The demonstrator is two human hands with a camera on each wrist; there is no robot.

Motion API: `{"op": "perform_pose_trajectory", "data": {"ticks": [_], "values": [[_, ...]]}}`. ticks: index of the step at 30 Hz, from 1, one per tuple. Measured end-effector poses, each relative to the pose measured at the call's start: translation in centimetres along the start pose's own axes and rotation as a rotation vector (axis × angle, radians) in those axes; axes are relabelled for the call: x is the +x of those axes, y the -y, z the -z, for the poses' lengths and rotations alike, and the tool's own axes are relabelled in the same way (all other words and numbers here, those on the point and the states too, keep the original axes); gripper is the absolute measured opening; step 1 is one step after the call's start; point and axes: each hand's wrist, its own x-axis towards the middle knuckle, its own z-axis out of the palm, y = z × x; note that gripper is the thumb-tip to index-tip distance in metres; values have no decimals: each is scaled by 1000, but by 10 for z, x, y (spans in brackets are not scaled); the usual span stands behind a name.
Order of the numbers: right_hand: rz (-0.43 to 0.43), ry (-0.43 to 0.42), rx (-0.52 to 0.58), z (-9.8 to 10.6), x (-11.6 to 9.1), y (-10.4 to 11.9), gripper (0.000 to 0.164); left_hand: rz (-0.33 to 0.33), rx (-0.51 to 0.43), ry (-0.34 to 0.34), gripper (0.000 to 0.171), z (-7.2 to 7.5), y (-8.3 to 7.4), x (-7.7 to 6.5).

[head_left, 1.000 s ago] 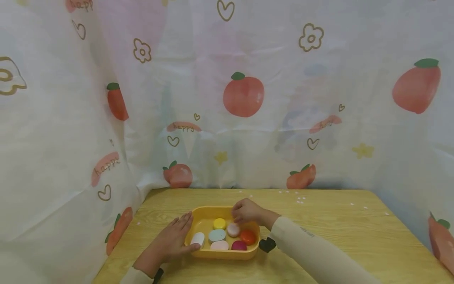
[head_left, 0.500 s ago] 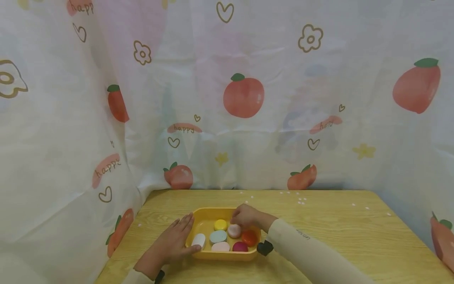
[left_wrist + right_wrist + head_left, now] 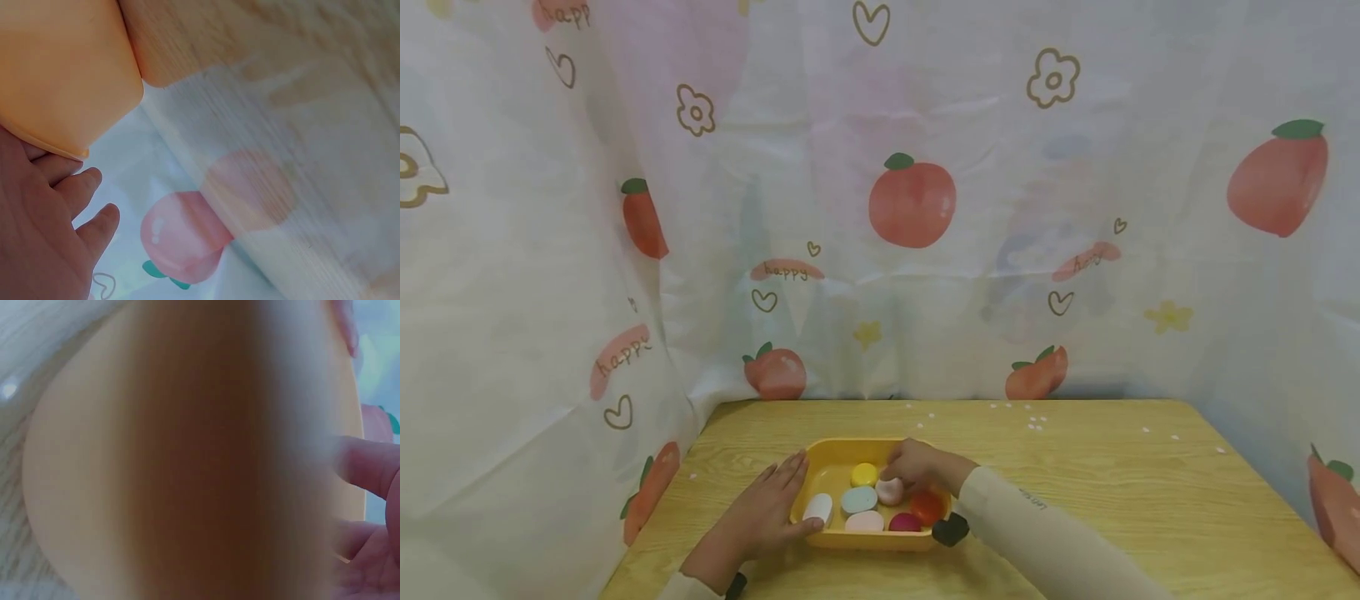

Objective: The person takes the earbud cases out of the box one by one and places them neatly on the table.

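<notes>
A yellow tray (image 3: 831,451) stands on the table with several smooth rounded pieces in it. My left hand (image 3: 758,518) rests along its left side, fingers extended, thumb at the near rim beside a white oval piece (image 3: 818,508). In the left wrist view, fingers (image 3: 81,190) lie against the tray's wall. Reaching in over the right side, my right hand (image 3: 921,463) pinches a pale pink round piece (image 3: 889,493) with bent fingers; part of it is covered. In the right wrist view a blurred shape hides most of the work, and fingers (image 3: 372,469) show at the right.
Around the pinched piece lie yellow (image 3: 864,475), pale green (image 3: 859,501), light pink (image 3: 865,522), magenta (image 3: 906,522) and orange-red (image 3: 928,507) pieces. Small white specks (image 3: 1036,422) dot the far wooden table (image 3: 1097,483). A fruit-printed curtain (image 3: 910,308) encloses the back and sides.
My right hand has moved down and slightly left into the tray, its fingers now at the pale pink round piece. The left hand has stayed at the tray's left side.
</notes>
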Motion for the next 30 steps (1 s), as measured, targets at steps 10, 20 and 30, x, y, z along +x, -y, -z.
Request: {"op": "perform_pose_trajectory", "data": {"ticks": [10,20,30], "values": [[104,-20,-127,-10,0,-6,16,-18,-10,-29,93,-2,-1,-2],[93,-44,-140,-13,1,-7,7,-7,-11,-11,92,0,-3,-1],[96,-69,-95,-14,4,-10,11,-1,-10,-6,93,1,-4,-2]]}}
